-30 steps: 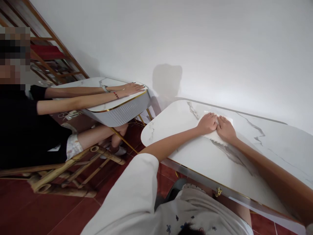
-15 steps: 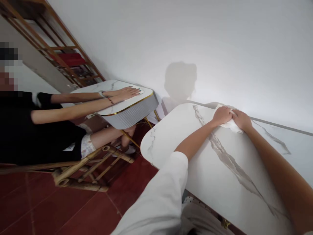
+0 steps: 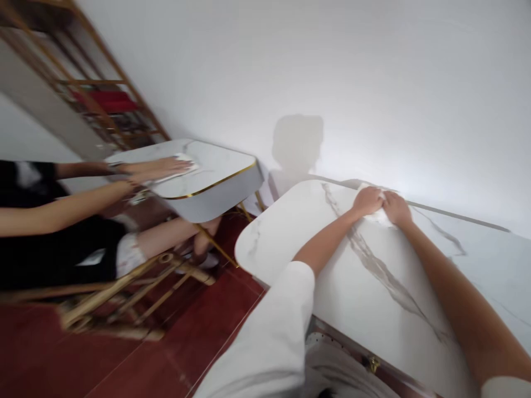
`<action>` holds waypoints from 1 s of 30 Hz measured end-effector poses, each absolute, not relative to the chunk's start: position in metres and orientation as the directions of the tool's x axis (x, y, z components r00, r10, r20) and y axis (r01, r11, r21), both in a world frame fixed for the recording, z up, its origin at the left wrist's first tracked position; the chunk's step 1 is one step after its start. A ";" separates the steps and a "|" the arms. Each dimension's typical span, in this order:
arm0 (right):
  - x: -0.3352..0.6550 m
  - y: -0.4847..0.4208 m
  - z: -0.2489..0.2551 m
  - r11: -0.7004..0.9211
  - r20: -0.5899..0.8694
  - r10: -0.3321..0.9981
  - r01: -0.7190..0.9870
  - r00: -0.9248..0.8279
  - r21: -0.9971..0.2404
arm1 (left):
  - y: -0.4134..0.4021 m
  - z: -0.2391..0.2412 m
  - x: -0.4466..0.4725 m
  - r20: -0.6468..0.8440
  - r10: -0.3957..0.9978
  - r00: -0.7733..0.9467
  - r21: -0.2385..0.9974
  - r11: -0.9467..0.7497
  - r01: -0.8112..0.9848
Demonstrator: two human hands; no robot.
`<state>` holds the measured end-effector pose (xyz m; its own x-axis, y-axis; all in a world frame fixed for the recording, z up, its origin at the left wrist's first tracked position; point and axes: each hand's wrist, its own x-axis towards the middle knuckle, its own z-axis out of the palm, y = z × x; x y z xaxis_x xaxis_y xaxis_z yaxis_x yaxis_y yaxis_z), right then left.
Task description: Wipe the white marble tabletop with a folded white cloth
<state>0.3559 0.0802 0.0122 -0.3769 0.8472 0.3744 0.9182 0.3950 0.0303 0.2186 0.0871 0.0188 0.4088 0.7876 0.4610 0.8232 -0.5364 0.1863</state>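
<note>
White wall (image 3: 373, 72) fills the far side of the room, and red floor (image 3: 136, 354) lies below. On the left, another person (image 3: 50, 243) sits on a bamboo chair (image 3: 136, 287) and lays both hands flat on a small marble table (image 3: 215, 177), pressing a cloth. Further right stands a bigger marble table (image 3: 290, 232). The left hand (image 3: 367, 200) and the right hand (image 3: 396, 209) sit side by side at its far edge, touching. Both press down on a white cloth (image 3: 378, 216), fingers curled over it, so it stays under the palms.
</note>
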 end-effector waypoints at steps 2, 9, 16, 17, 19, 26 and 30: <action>0.352 0.066 0.016 0.373 0.361 0.856 0.926 -0.370 0.064 | 0.081 0.018 0.216 0.486 0.772 0.410 0.182 -0.548 0.817; 0.337 0.018 0.018 0.230 0.324 0.922 0.973 -0.212 -0.016 | 0.051 0.011 0.208 0.465 0.741 0.484 0.108 -0.590 0.800; 0.319 -0.052 0.015 0.248 0.311 0.922 0.968 -0.229 -0.023 | -0.010 0.002 0.188 0.426 0.736 0.526 0.057 -0.601 0.797; 0.315 -0.064 0.014 0.249 0.323 0.918 0.968 -0.231 -0.017 | -0.022 0.002 0.184 0.421 0.728 0.541 0.049 -0.614 0.788; 0.305 -0.090 0.011 0.251 0.355 0.905 0.968 -0.235 0.002 | -0.049 0.002 0.172 0.407 0.729 0.550 0.051 -0.619 0.783; 0.282 -0.184 0.011 0.349 0.378 0.865 0.937 -0.330 0.020 | -0.152 0.006 0.145 0.319 0.807 0.497 0.121 -0.555 0.823; 0.299 -0.211 0.018 0.367 0.313 0.888 0.930 -0.337 -0.038 | -0.185 0.013 0.164 0.273 0.861 0.428 0.188 -0.484 0.854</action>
